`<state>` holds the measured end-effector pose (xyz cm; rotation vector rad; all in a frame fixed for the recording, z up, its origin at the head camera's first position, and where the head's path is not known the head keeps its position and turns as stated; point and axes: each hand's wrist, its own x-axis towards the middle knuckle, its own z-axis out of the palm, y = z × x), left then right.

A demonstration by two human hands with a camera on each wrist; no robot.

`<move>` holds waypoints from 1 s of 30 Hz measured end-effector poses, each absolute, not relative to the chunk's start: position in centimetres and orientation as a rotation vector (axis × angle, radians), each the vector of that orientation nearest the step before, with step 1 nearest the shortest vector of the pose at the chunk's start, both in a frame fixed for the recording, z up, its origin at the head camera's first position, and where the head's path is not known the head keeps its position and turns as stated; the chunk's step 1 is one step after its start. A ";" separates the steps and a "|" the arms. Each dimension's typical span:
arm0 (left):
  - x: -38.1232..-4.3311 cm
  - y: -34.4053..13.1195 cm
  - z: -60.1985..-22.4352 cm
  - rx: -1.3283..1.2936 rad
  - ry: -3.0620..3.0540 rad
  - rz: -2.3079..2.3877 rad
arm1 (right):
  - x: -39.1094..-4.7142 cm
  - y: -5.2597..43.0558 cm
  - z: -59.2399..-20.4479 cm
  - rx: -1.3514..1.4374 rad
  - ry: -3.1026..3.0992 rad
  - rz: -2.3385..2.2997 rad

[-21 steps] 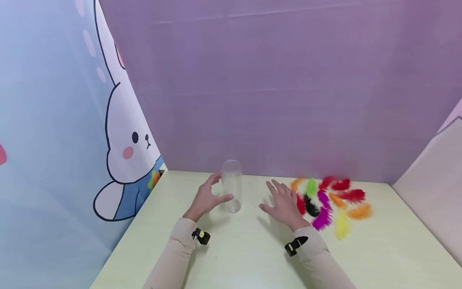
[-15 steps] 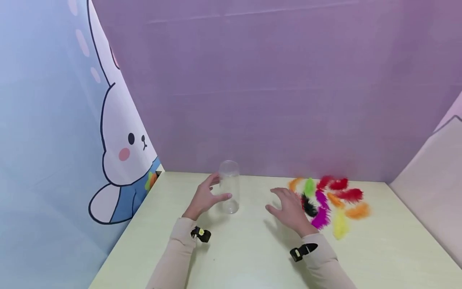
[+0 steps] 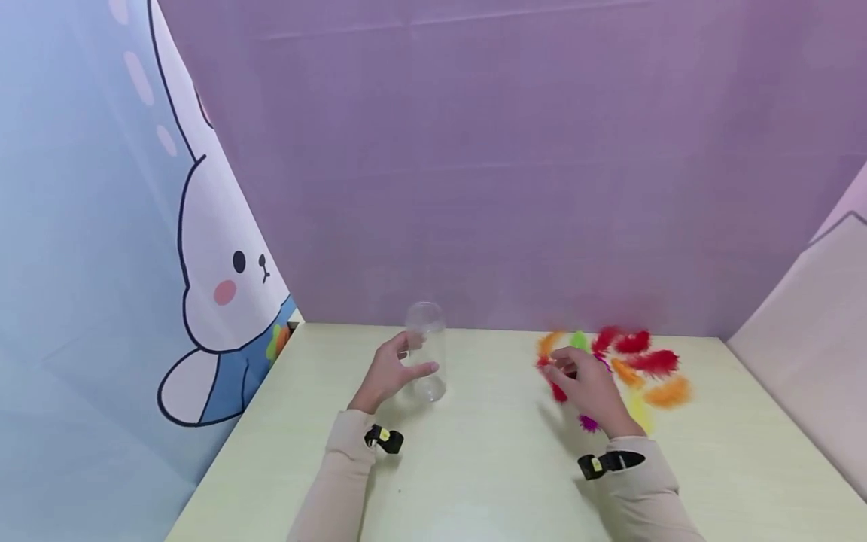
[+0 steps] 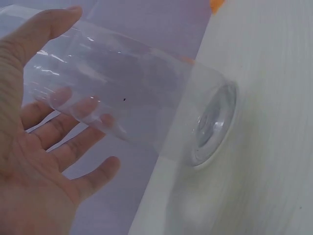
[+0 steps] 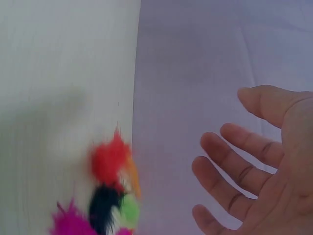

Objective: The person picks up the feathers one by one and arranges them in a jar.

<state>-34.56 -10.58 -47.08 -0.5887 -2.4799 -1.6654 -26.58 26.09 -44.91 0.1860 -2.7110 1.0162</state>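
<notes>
Right hand point(image 3: 591, 388) has slid right, hovering loose and empty over the feathers point(image 3: 626, 373); left hand point(image 3: 389, 373) curls round the upright jar point(image 3: 433, 346) left of them, probably so it won't tip.

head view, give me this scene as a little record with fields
left hand: curled around the clear jar
clear jar: upright on the table
right hand: above the feathers, none visibly held
feathers: loose on the table; red, orange, green, yellow, magenta among them
backdrop: purple, behind the table
</notes>
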 end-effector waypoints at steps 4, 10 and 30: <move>-34.6 -10.4 -47.2 -0.576 -2.485 -1.677 | -26.6 27.4 -44.8 0.127 -2.751 0.969; -34.5 -10.8 -47.4 -0.577 -2.467 -1.680 | -26.4 28.2 -44.8 0.119 -2.870 0.927; -34.3 -11.4 -47.3 -0.599 -2.478 -1.673 | -26.7 27.3 -47.6 -0.148 -3.102 0.733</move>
